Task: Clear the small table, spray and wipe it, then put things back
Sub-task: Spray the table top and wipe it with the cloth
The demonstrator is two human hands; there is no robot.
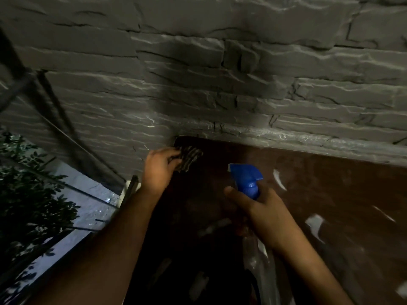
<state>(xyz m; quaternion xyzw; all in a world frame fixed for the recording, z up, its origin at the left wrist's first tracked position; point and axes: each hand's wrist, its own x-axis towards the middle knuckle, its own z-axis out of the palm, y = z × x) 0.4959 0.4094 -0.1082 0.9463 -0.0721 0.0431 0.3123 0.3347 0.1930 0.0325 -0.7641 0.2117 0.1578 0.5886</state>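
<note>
Pressing a dark striped cloth [188, 157] onto the far left corner of the brown surface [319, 183], the left hand [159, 168] has its fingers [170, 154] curled shut on the near edge of the fabric. The cloth lies just inside the rounded corner, close to both the back edge and the left edge. Along the back, the surface runs tight against a grey stone wall [220, 73], with no gap showing between them, so the cloth has no room beyond that line. The left edge drops off beside the left forearm, and past it, lower down, a pale floor [88, 205] and leafy plants [28, 194] show.

The right hand [262, 208] is held above the middle of the surface, its fingers closed around the neck of a spray bottle [248, 181]. The blue trigger head points toward the wall and toward the cloth, well apart from it. The clear body of the bottle hangs down under the hand, dim and hard to make out.

To the right of both hands the surface lies open and bare, reaching toward the right border of the view, with pale streaks and patches [315, 225] scattered over it; I cannot tell whether they are wet marks or reflections. The near part of the surface, between the forearms, is in deep shadow, and its front edge cannot be seen.
</note>
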